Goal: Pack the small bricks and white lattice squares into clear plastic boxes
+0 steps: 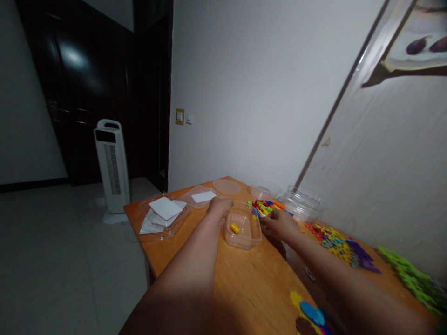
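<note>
A clear rectangular plastic container stands on the wooden table, with a yellow block lying on its bottom. My left hand is closed on the container's left edge. Just right of the container, my right hand reaches into a pile of small colourful blocks in red, green, yellow, blue and orange. Its fingers are drawn together at the pile's near edge, and what lies between them is hidden.
On the wooden table, white papers lie in a clear tray at left. Clear stacked containers stand behind my right hand. Colourful pieces, green pieces and flat discs lie rightward. A white tower fan stands on the floor.
</note>
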`<state>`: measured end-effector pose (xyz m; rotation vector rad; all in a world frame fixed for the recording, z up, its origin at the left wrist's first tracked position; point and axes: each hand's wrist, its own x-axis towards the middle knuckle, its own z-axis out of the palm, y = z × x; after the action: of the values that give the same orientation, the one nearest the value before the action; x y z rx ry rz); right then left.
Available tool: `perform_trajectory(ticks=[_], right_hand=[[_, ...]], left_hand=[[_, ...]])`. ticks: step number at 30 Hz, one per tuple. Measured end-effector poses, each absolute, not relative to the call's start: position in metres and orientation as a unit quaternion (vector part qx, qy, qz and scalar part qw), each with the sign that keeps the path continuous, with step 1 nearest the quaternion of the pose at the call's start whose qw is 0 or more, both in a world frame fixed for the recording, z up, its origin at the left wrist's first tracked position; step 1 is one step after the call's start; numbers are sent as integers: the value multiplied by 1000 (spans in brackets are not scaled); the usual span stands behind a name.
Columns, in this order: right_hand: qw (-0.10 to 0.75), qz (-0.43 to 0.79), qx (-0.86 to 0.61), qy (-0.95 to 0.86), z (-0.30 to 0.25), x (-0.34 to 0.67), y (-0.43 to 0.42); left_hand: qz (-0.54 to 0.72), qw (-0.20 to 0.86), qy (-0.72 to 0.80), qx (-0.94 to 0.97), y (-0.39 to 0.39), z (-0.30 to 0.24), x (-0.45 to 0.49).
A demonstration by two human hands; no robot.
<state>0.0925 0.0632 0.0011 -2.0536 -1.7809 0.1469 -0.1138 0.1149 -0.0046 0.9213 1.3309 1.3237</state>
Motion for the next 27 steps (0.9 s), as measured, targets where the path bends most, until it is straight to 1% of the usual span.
perform_trajectory(ticks=[3, 4, 7, 9, 10, 12, 15, 17, 19, 22, 27], right_hand=[[341, 174, -685, -619, 8, 88, 57], [373, 224, -657, -616, 12, 84, 55], [410, 340, -577, -620, 22, 74, 49], [418, 356, -558, -622, 26, 74, 49], [417, 339, -568, -623, 26, 76, 50], [389, 262, -618, -631, 22, 85, 54], [275, 122, -683, -665, 9, 103, 59], [201, 67, -689, -693, 0, 111, 61], [153, 42, -684, -712, -8, 116, 61], [122, 30, -685, -718, -13, 116, 60], [106, 18, -692, -713, -12, 111, 59]], left_hand=[[547, 497, 553, 384, 116, -6, -113], [548, 495, 554, 385, 116, -7, -113], [548, 488, 558, 386, 116, -9, -113], [547, 486, 561, 388, 116, -9, -113], [547, 484, 562, 388, 116, -9, -113], [546, 481, 565, 389, 117, -9, -113], [544, 481, 565, 391, 118, -10, -113], [543, 482, 564, 394, 119, -10, -113], [545, 481, 562, 394, 119, -11, -113], [548, 486, 557, 392, 118, -10, -112], [553, 494, 548, 387, 116, -8, -111]])
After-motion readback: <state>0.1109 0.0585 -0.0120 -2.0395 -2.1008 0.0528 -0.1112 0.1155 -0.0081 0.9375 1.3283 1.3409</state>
